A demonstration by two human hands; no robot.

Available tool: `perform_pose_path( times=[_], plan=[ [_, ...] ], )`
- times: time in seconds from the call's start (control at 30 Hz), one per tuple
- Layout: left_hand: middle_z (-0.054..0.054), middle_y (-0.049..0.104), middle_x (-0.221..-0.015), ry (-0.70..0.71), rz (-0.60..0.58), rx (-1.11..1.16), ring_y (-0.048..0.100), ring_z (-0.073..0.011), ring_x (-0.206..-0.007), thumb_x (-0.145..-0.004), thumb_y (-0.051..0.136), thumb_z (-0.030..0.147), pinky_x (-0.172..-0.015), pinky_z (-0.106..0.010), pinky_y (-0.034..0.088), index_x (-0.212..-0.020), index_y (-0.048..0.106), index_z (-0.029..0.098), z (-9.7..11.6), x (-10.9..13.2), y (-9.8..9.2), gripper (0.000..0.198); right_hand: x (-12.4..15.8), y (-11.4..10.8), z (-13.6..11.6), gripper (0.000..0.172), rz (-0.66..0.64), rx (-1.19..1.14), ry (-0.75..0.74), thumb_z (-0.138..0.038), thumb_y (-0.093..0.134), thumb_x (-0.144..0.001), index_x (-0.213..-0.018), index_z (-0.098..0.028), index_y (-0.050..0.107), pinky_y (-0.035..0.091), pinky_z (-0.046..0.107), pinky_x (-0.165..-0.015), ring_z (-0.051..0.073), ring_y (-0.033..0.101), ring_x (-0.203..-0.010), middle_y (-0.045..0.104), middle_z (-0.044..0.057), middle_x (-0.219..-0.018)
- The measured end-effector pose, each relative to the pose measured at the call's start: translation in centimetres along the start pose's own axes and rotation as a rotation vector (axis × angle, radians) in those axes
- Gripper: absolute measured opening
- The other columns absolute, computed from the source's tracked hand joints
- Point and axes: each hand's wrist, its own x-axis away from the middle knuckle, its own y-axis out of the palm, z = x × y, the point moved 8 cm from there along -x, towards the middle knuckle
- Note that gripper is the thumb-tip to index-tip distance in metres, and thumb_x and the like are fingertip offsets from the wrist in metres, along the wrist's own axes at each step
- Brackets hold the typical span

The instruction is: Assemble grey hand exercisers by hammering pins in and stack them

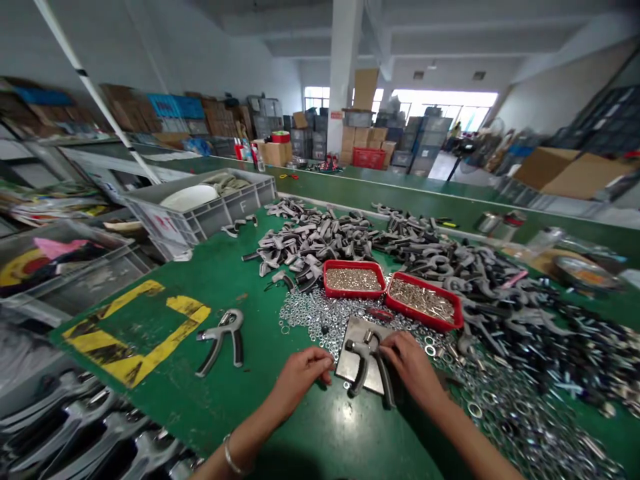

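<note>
A grey and black hand-grip exerciser (pixel 367 367) lies on a small metal plate (pixel 354 333) on the green table. My right hand (pixel 413 363) rests on it, fingers curled over its upper part. My left hand (pixel 303 373) sits just left of the plate, fingers pinched together near the loose metal washers (pixel 310 320); what they pinch is too small to make out. A finished exerciser (pixel 223 340) lies alone further left.
Two red trays (pixel 354 267) (pixel 425 319) of small metal parts stand behind the plate. Piles of grey and black handles (pixel 320 237) cover the table's middle and right. A grey crate (pixel 200 210) stands at the left, yellow-black tape marks (pixel 125 333) nearby, more exercisers (pixel 90 433) bottom left.
</note>
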Motion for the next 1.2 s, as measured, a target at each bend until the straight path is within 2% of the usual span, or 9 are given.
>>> perform_pose_path(
  times=[0.2,0.37,0.5,0.67,0.8,0.9,0.97,1.07,1.2],
  plan=[
    [-0.002,0.068,-0.074,0.063,-0.003,-0.090,0.066,-0.0175,-0.072,-0.086,0.059,0.039,-0.071,-0.029,0.051,-0.088,0.065,0.015,0.3,-1.4,0.5,0.024,-0.2,1.6,-0.3,0.017,-0.008,0.085,-0.110,-0.028,0.050,-0.096,-0.086,-0.025,0.063,0.050,0.042,-0.088,0.025,0.059,-0.092,0.064,0.007,-0.091],
    [-0.002,0.069,-0.083,0.186,-0.034,-0.268,0.067,-0.0171,-0.078,-0.089,0.057,0.031,-0.074,-0.028,0.049,-0.089,0.068,0.017,3.0,-4.3,1.8,0.018,-0.1,2.4,-0.2,0.020,0.017,0.173,-0.132,-0.029,0.049,-0.097,-0.087,-0.022,0.065,0.050,0.045,-0.085,0.028,0.057,-0.091,0.064,0.010,-0.089],
    [-0.003,0.070,-0.090,0.391,-0.050,-0.602,0.064,-0.0173,-0.088,-0.092,0.054,0.023,-0.082,-0.028,0.047,-0.091,0.068,0.017,5.9,-7.3,4.8,0.016,0.4,2.9,-0.4,0.024,0.015,0.200,-0.151,-0.030,0.046,-0.099,-0.090,-0.021,0.066,0.049,0.048,-0.088,0.029,0.058,-0.095,0.065,0.013,-0.093],
    [-0.006,0.069,-0.092,0.454,-0.127,-0.857,0.063,-0.0205,-0.092,-0.093,0.053,0.021,-0.086,-0.031,0.046,-0.089,0.068,0.017,5.9,-11.1,8.6,0.016,0.6,2.7,-0.8,0.022,-0.009,0.161,-0.172,-0.028,0.046,-0.100,-0.092,-0.021,0.066,0.050,0.045,-0.088,0.025,0.060,-0.092,0.066,0.010,-0.094],
    [-0.008,0.069,-0.090,0.446,-0.159,-0.920,0.063,-0.0236,-0.092,-0.092,0.052,0.018,-0.087,-0.035,0.045,-0.085,0.068,0.016,4.8,-12.1,9.5,0.018,0.7,1.3,0.8,0.016,-0.048,-0.053,-0.039,-0.029,0.051,-0.098,-0.097,-0.023,0.066,0.051,0.040,-0.093,0.023,0.062,-0.100,0.067,0.007,-0.101],
    [-0.007,0.069,-0.089,0.436,-0.173,-0.934,0.063,-0.0227,-0.090,-0.093,0.052,0.019,-0.083,-0.032,0.046,-0.084,0.068,0.017,4.4,-12.1,9.2,0.019,2.1,-1.3,3.4,0.020,0.019,-0.139,0.136,-0.033,0.052,-0.096,-0.110,-0.025,0.064,0.047,0.042,-0.100,0.024,0.060,-0.110,0.066,0.008,-0.113],
    [-0.006,0.070,-0.090,0.431,-0.182,-0.930,0.064,-0.0210,-0.089,-0.092,0.053,0.020,-0.081,-0.030,0.047,-0.086,0.069,0.018,4.3,-12.2,9.0,0.017,4.0,-3.4,4.9,0.025,0.062,-0.098,0.220,-0.038,0.051,-0.096,-0.112,-0.025,0.065,0.046,0.044,-0.102,0.026,0.060,-0.112,0.066,0.008,-0.116],
    [-0.004,0.071,-0.092,0.429,-0.193,-0.930,0.065,-0.0185,-0.088,-0.093,0.052,0.020,-0.079,-0.027,0.048,-0.089,0.069,0.018,4.4,-12.3,8.8,0.018,7.6,-5.7,6.6,0.029,0.037,-0.012,0.294,-0.044,0.048,-0.096,-0.108,-0.027,0.068,0.048,0.044,-0.100,0.027,0.061,-0.110,0.069,0.007,-0.113],
    [-0.005,0.071,-0.093,0.460,-0.197,-0.982,0.065,-0.0188,-0.088,-0.095,0.051,0.020,-0.078,-0.028,0.048,-0.090,0.068,0.017,4.2,-12.4,9.1,0.017,12.9,-7.3,7.7,0.034,0.004,0.154,0.326,-0.049,0.048,-0.094,-0.109,-0.027,0.071,0.054,0.042,-0.092,0.027,0.066,-0.102,0.071,0.008,-0.111]
  ],
)
